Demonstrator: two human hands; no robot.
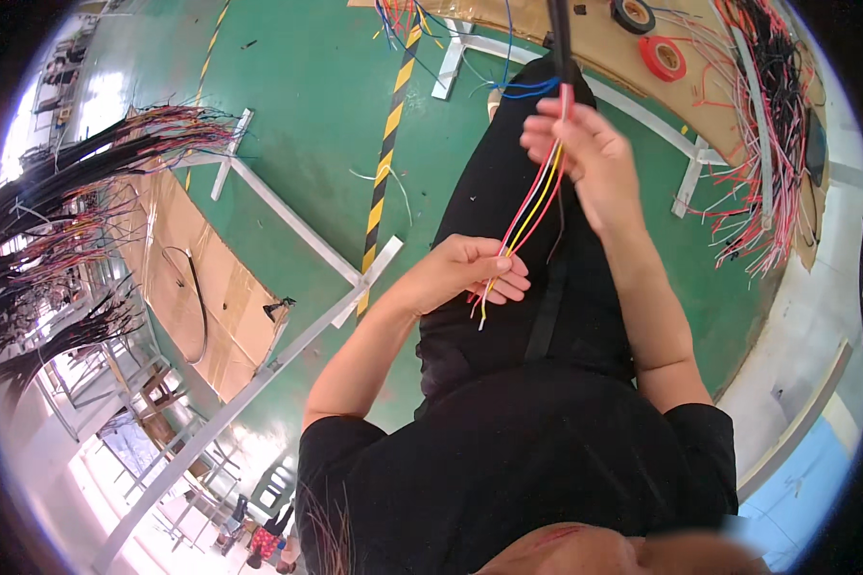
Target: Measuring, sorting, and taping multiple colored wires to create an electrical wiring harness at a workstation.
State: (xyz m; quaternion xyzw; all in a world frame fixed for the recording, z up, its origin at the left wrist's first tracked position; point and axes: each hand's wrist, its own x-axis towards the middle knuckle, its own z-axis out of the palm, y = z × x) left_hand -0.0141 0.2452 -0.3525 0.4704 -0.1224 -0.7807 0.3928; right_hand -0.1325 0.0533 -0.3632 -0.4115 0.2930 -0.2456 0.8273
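Note:
A bundle of thin wires (537,196), red, pink, white and yellow, stretches across my lap between both hands. The wires come out of a black sleeve (562,43) that runs up past the top edge. My left hand (475,268) pinches the bundle near its loose ends, and the tips stick out below the fingers. Higher up, close to the sleeve's mouth, my right hand (590,153) holds the wires between thumb and fingers. One dark wire (559,225) hangs apart from the bundle over my black trousers.
Black and red tape rolls (664,57) lie on a cardboard-topped bench at upper right, beside a heap of wires (772,125). Black cable bundles (77,172) hang over a rack on the left. White metal frame bars (297,225) stand on the green floor, crossed by striped tape (389,158).

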